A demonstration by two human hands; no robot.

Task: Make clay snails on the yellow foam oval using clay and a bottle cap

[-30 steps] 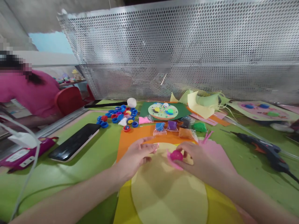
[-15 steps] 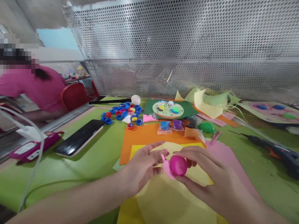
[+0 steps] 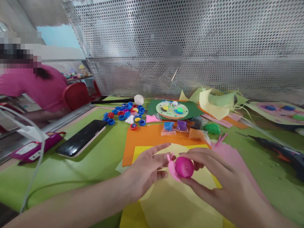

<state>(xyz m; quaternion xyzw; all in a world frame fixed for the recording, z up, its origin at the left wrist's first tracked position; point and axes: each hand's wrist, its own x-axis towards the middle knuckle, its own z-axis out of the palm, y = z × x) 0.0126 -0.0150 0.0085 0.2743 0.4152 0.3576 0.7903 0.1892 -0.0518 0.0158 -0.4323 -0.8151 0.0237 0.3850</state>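
Your right grip point(image 3: 213, 180) is closed around the magenta ball point(image 3: 184, 167), thumb beneath and fingers above, just over the pale yellow sheet point(image 3: 171, 202) on the worktop point(image 3: 95, 158). Your left grip point(image 3: 144, 171) is loosely spread, fingertips at the pink scrap point(image 3: 171, 169) beside the ball.

No legible text anywhere.

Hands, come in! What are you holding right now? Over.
Right hand pinching magenta ball, pink scrap behind it. Left hand open, fingertips at the scrap. Nothing between the hands; yellow paper underneath.
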